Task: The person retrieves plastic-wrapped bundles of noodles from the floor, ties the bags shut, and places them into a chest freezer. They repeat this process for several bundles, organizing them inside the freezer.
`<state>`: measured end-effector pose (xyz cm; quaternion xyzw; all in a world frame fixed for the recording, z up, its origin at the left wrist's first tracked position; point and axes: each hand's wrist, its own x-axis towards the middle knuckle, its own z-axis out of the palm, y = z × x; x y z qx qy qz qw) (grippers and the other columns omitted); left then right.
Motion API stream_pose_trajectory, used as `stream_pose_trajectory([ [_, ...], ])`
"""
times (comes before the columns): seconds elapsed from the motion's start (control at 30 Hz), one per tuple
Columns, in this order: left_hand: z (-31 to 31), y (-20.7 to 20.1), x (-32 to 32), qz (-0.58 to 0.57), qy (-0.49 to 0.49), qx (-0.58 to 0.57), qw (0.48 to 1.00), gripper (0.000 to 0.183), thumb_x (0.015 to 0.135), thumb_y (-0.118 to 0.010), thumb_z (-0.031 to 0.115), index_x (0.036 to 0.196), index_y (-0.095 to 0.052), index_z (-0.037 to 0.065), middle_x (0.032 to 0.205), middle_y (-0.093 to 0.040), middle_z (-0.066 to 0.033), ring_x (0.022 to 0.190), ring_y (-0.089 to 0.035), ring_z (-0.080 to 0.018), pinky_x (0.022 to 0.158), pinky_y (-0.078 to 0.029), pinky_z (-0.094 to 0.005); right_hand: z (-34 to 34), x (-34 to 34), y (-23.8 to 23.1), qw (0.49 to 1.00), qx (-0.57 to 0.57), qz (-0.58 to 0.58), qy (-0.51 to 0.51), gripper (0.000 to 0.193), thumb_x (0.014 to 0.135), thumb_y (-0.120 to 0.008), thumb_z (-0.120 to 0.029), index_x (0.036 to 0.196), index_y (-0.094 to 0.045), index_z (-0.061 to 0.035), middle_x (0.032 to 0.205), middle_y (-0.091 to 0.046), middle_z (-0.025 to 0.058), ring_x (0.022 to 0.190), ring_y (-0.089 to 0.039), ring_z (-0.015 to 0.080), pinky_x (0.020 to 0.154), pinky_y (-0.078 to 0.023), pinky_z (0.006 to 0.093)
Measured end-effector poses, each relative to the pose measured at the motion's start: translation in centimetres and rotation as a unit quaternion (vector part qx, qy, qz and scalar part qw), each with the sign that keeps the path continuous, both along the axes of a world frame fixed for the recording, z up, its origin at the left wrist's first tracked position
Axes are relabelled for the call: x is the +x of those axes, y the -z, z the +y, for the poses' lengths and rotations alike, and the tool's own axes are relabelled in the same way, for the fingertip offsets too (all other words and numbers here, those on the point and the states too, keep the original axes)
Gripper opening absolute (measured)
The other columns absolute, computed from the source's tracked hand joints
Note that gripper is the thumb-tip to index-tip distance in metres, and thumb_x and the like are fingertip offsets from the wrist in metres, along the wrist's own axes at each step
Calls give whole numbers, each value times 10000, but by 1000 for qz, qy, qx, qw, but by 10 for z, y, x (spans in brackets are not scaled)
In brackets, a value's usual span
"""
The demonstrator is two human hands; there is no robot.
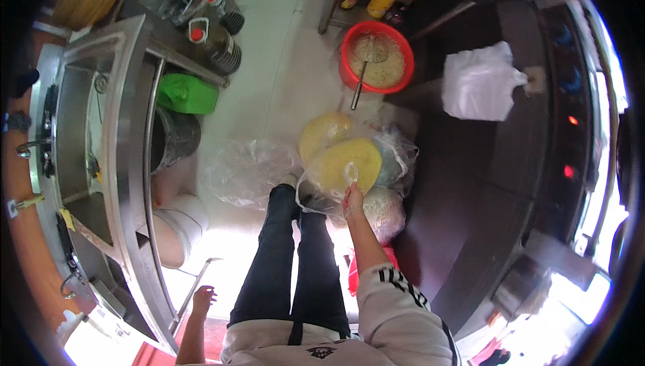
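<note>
My right hand (352, 199) is closed on the gathered top of a clear plastic bag (349, 168) low over the floor. Yellow food fills that bag; its kind is hard to make out. A second yellow bundle (324, 131) lies just beyond it. Clear bags (403, 150) with bluish contents rest to the right, and another stuffed clear bag (381, 213) is beside my right forearm. Off at the lower left, my left hand (203, 297) hangs with loosely bent fingers apart, holding nothing.
Ahead stands a red basin (347, 64) of pale food with a wire skimmer (366, 67) in it. A loose clear sheet (245, 171) lies by my feet. Steel sinks (121, 131), oil jugs (218, 43) and a green container (188, 93) line the left; a dark counter (463, 164) bounds the right.
</note>
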<state>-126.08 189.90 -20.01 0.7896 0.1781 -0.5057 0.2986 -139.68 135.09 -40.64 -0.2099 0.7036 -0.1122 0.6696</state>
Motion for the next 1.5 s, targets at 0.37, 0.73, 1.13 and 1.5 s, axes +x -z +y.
stream_pose_trajectory([
  [0.37, -220, 4, -34, 10, 179, -268, 947, 795, 829, -669, 270, 1436, -157, 316, 1409, -332, -120, 1260, -369, -340, 935, -395, -482, 160, -95, -298, 941, -56, -252, 217, 202, 929, -525, -273, 761, -477, -172, 592, -384, -63, 450, -320, 62, 422, -250, 211],
  [0.73, -142, 49, -178, 344, -56, -117, 930, 764, 738, -374, 804, 1365, -328, 369, 1473, -229, -4, 1315, -248, -345, 966, -264, -618, 355, -191, -364, 873, 50, -241, 421, 270, 942, -494, -256, 718, -396, -143, 610, -325, -48, 501, -279, 64, 451, -235, 220],
  [1.13, -80, 134, -346, 546, 190, -25, 815, 817, 800, -605, 546, 1429, -98, 423, 1476, -223, -43, 1311, -290, -372, 838, -411, -644, 502, -471, -336, 778, 58, -285, 557, 306, 961, -461, -318, 714, -405, -147, 594, -318, -56, 430, -211, 53, 376, -162, 216],
  [1.5, -114, 42, -696, 460, 591, -188, 635, 1134, 672, -648, -120, 1472, 64, 252, 1454, -265, -102, 1232, -397, -252, 803, -500, -321, 545, -718, -386, 573, -137, -70, 805, 192, 962, -477, -194, 788, -448, -119, 633, -361, -44, 444, -249, 43, 392, -196, 201],
])
